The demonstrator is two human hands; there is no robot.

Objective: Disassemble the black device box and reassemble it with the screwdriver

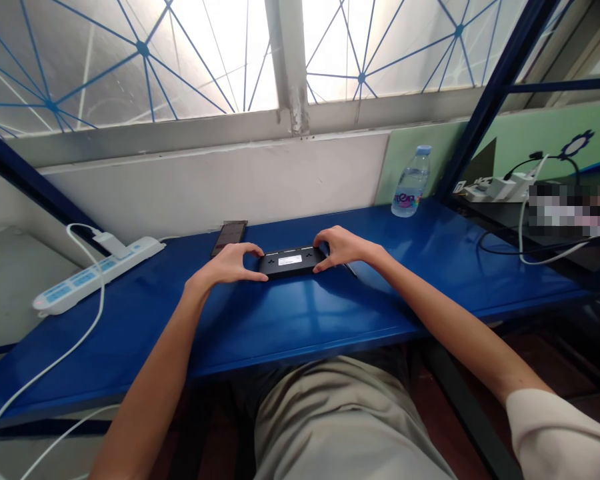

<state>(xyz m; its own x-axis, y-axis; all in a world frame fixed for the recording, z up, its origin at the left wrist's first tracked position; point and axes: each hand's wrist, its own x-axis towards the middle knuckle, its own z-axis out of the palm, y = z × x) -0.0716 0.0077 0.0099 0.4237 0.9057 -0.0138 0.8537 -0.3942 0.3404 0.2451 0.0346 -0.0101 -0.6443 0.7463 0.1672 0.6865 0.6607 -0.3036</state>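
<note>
Both hands on it: left hand (229, 265) and right hand (341, 247) grasp the ends of the black box (291, 261), fingers curled round. It lies flat mid-bench (300, 313), toward the back edge, near a phone (229, 237).

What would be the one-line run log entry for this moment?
left hand: holds black box left end | right hand: holds right end | box: flat on blue desk | phone: behind left hand

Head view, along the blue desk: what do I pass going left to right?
White power strip → phone lying flat → left hand → black box, gripped at both ends → right hand → water bottle → second white power strip at the far right.
</note>
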